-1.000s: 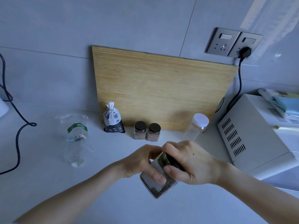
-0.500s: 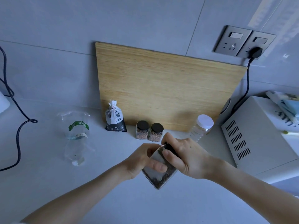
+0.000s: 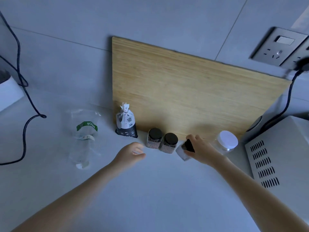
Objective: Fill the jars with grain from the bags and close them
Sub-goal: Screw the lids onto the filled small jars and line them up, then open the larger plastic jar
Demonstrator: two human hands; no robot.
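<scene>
Jar (image 3: pixel 184 152) (dark grain, black-lidded) in right hand (image 3: pixel 201 150)

A pale counter (image 3: pixel 150 198) is seen carrying a flattened clear bag (image 3: pixel 83 136), a tied grain bag (image 3: pixel 126 123), two black-lidded jars (image 3: pixel 154 138) side by side, a white-lidded jar (image 3: pixel 227 142), a leaning wooden board (image 3: pixel 192 91) and a perforated appliance (image 3: pixel 275 156).

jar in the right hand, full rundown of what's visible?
The jar in the right hand is small, square-sided and clear, with a black screw lid on. It is tilted, lid up and to the right, with its base at or just above the counter; contact is unclear. The right hand grips it around the lid and shoulder. Motion blur hides its contents. It sits just right of the two black-lidded jars, apart from them.
</scene>
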